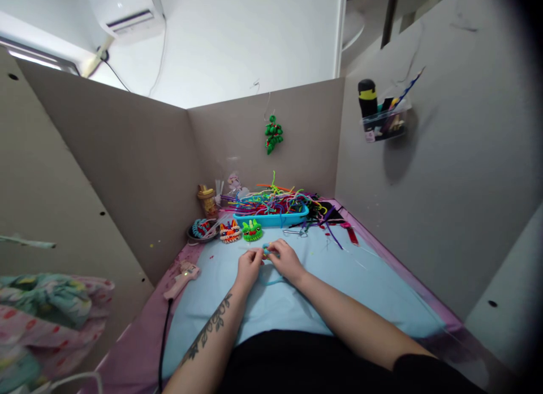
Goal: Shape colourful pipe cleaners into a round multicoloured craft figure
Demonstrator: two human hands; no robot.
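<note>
My left hand (250, 265) and my right hand (287, 262) meet over the light blue cloth, fingers closed in a pinch. Between their fingertips is a small blue pipe-cleaner piece (266, 249) with a bit of yellow, mostly covered by the fingers. From it a light blue strand (272, 281) loops down toward the cloth. Just beyond my hands sit an orange pipe-cleaner animal head (229, 232) and a green one (252, 230), side by side.
A blue tray (271, 219) heaped with colourful pipe cleaners stands at the back, pliers (296, 232) in front of it. At left are a bowl (202, 231), a gold-lidded cup (207, 200) and a pink glue gun (182, 281) with a black cord. Grey partitions (271, 100) enclose the table.
</note>
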